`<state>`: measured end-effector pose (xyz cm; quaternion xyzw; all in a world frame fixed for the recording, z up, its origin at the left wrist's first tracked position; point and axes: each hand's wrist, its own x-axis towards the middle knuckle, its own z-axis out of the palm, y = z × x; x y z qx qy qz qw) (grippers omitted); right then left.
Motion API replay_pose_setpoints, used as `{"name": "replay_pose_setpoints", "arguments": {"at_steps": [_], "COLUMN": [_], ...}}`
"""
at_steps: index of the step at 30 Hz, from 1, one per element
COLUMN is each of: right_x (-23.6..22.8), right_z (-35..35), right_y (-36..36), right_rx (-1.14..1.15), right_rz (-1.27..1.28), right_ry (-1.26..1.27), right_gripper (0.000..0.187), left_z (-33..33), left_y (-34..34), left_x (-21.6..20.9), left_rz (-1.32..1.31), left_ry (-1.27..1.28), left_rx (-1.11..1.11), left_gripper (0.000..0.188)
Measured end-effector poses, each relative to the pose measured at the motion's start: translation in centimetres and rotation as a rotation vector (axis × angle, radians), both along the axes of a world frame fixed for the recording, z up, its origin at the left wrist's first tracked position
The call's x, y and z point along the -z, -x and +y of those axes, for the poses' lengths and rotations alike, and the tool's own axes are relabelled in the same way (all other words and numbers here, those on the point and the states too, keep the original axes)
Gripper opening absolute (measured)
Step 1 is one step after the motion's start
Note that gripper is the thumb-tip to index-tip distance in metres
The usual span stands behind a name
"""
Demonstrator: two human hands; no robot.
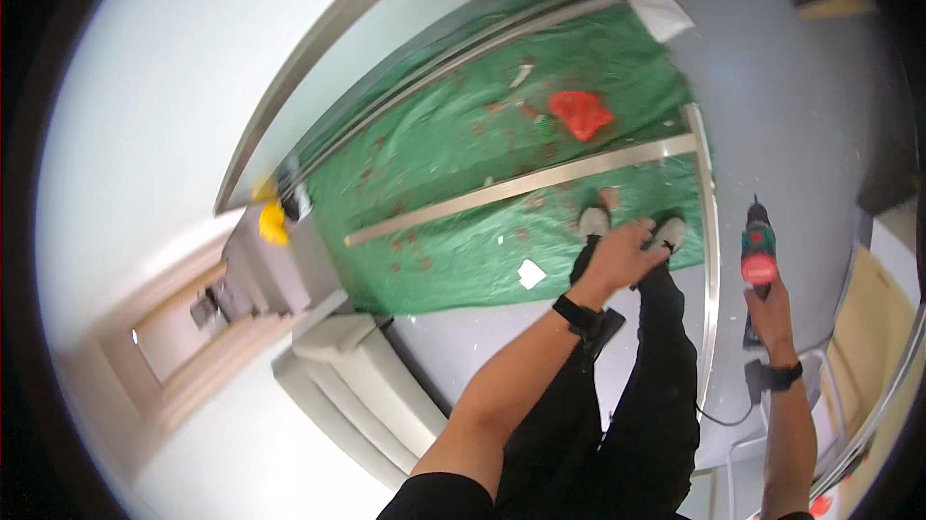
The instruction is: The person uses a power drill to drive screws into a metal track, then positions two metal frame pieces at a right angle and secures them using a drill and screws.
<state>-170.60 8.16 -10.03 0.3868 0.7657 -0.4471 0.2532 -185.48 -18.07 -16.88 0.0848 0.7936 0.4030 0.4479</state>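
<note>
My right hand (769,319) is closed around the handle of a green, black and red power drill (758,248). The drill's bit points away from me, over the grey floor. Fingers stretched out and partly apart, my left hand (625,258) hangs in front of my legs, above my shoes, with nothing visible in it. Beyond it, a long pale bar (526,188) lies across a green sheet (434,279). A second light-coloured bar (710,260) runs lengthwise between my legs and the drill, meeting the first near its right end.
A red plastic bag (581,115) and reddish-brown scraps lie on the sheet. A white piece (531,274) is close to my feet. On the left are a cream sofa (357,385) and a yellow object (274,224). A dark cable (725,421) trails near my right wrist.
</note>
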Motion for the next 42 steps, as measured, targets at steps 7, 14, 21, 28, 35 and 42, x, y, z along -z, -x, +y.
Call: {"name": "replay_pose_setpoints", "arguments": {"at_steps": [7,14,21,28,35,42], "right_x": [-13.6,-25.4,-29.6,-27.6,-24.1,-22.6], "right_z": [-7.7,-10.6,-11.5,-9.5,-11.6,-14.2], "right_y": [-2.4,-8.6,-17.0,-27.5,-38.4,-48.6], "right_rx": [-0.167,-0.313,0.16,0.506,0.638,0.773], "right_rz": [0.165,0.326,0.363,0.214,0.235,0.29], "right_ry": [0.081,-0.054,-0.302,-0.404,-0.312,-0.283], "right_gripper": [0.057,0.065,0.075,0.077,0.07,0.061], "left_z": [-10.3,-37.3,-17.5,-3.7,3.8,7.7], "left_y": [-4.0,-9.8,-5.0,-9.2,-18.6,-27.7], "left_x": [-13.9,-7.5,-21.9,-28.2,-32.1,-35.4], "left_rz": [-0.078,0.486,0.217,0.215,0.276,0.316], "left_ry": [-0.098,0.43,0.364,0.223,0.214,0.224], "left_rx": [-0.097,0.554,0.536,0.723,0.877,1.076], "left_gripper": [0.058,0.04,0.041,0.042,0.044,0.045]}}
